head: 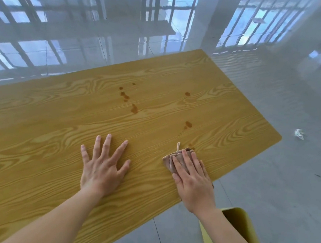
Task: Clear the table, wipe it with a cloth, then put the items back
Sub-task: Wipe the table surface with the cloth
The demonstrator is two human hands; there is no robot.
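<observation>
the left hand point(103, 166) is laid flat on the table point(51, 129), its fingers straight and spread wide, and nothing is held. the tabletop is seen as a smooth yellow rectangle with swirling printed wood grain and rounded corners. the right hand point(191, 182) is pressed palm-down on the cloth point(171, 157), with its fingers straight and close together, none curled round it. the cloth, pinkish-brown and soft, is folded into layered pleats with a thin cord loop at its far corner. it is found at four o'clock on the tabletop, near the right edge. brown stains point(134, 108), small and blotchy, are scattered at twelve o'clock from the hands. a crumpled white scrap point(299, 134) is spotted on the grey floor at three o'clock, and a smooth yellow container point(243, 227) at five o'clock.
</observation>
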